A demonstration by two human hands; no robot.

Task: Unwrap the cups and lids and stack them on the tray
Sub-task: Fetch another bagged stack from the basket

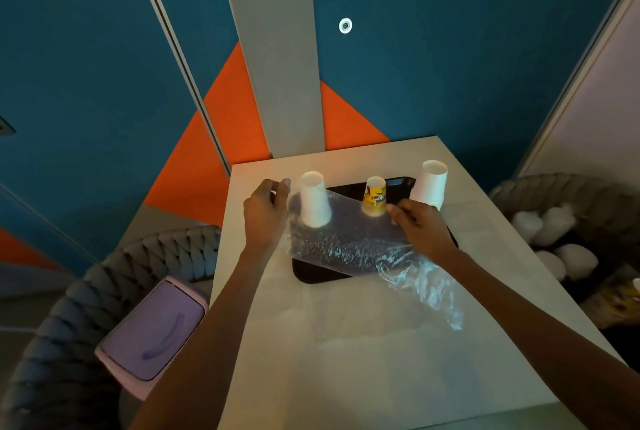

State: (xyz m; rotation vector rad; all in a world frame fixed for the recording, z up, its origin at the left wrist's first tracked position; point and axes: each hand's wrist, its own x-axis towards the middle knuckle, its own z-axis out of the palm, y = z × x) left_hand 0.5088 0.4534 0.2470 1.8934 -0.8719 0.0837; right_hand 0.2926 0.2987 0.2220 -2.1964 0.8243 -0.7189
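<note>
Blue and orange wall panels are noted behind a pale tabletop (363, 360). A black tray (311, 277) is set on its far half.

- Along the tray's far edge, upturned: a white cup (313, 199) at left and a yellow printed cup (375, 195) in the middle. A white cup stack (429, 185) is at the far right corner; whether it sits fully on the tray cannot be told.
- A clear plastic wrap (346, 239) is held stretched above the tray between both hands and appears emptied. Its crumpled tail trails to the near right over the tabletop.
- The left hand (265, 207) has its grip pinched, thumb to fingertips, on the wrap's far-left edge.
- The right hand (420, 225) has its grip curled on the wrap's right edge, just beside the yellow cup.
- A lidded bin (156, 325) is at near left, and pale wrapped items (554, 239) lie on a chair at right.

Handling, as judged: the wrap is weightless, limp, clingy and easily torn, and is best gathered from its edges into a wad. The cups are light and thin-walled, easily toppled or crushed, and are best taken round the sides with light pressure.
</note>
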